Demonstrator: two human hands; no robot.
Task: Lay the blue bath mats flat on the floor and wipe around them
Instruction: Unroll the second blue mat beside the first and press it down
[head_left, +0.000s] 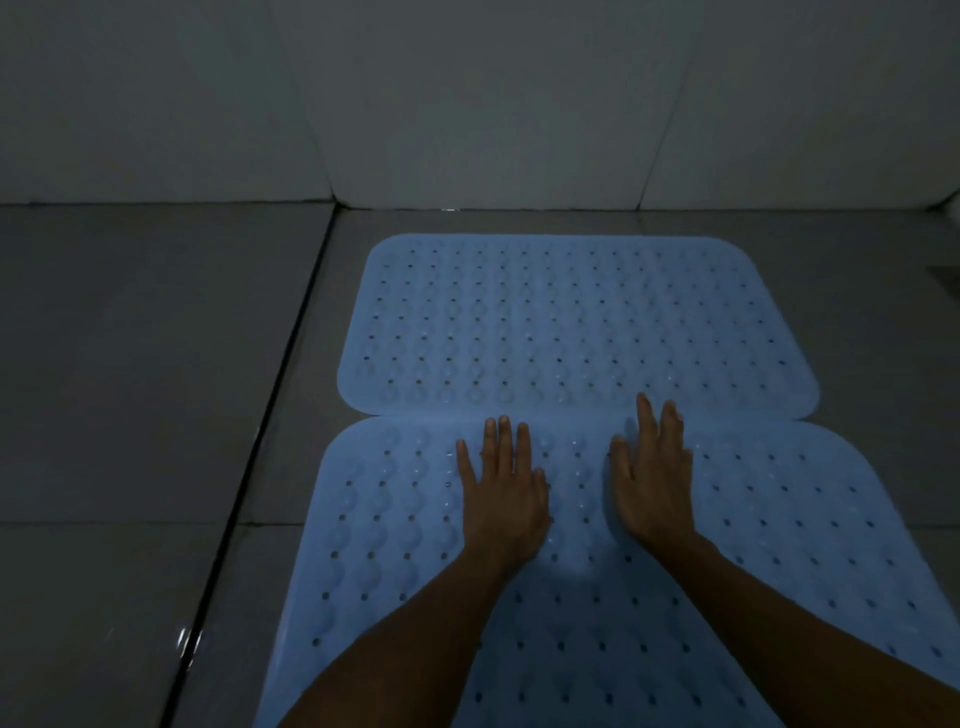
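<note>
Both hands, left (501, 499) and right (654, 483), press flat with straight fingers on the near blue mat (395, 545); the other mat (571, 317) lies just past them. No writing shows.

Dim light over a floor (130, 364) of large grey tiles, with a dark channel (260, 441) cutting across it from the far corner toward the near left — wet in places, catching small glints low down. Behind rises a wall (467, 93) of pale, big tiles with thin seams, meeting the floor in a straight joint. At the far right edge sits a small dark square — too cut off to tell what it is.
</note>
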